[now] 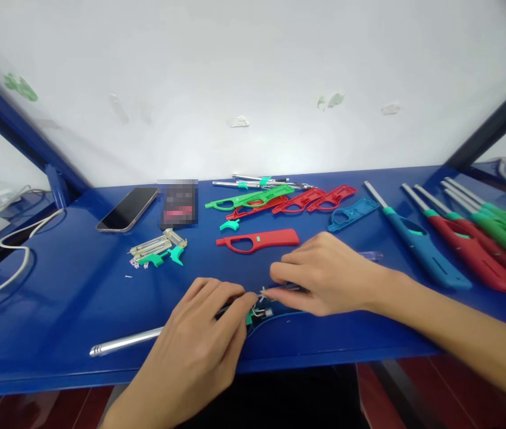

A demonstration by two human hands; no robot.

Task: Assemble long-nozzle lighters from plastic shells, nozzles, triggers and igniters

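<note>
Near the shelf's front edge, my left hand (208, 333) is closed on a lighter assembly with a long silver tube (127, 342) sticking out to the left. A green piece (249, 317) and small metal parts show by its fingertips, over a blue casing partly hidden under the hand. My right hand (324, 274) is just right of it, thumb and index finger pinched at a small white wire piece (262, 293). A dark thin tool shows under its palm. Behind the hands lies a red handle shell (259, 239).
Green, red and blue open shells (253, 198) lie behind. Finished-looking lighters (431, 250) line the right side. A phone (127, 210), a dark blurred box (178, 204), clear parts with green triggers (157, 249) and a white cable (22, 262) are left. A wall stands behind.
</note>
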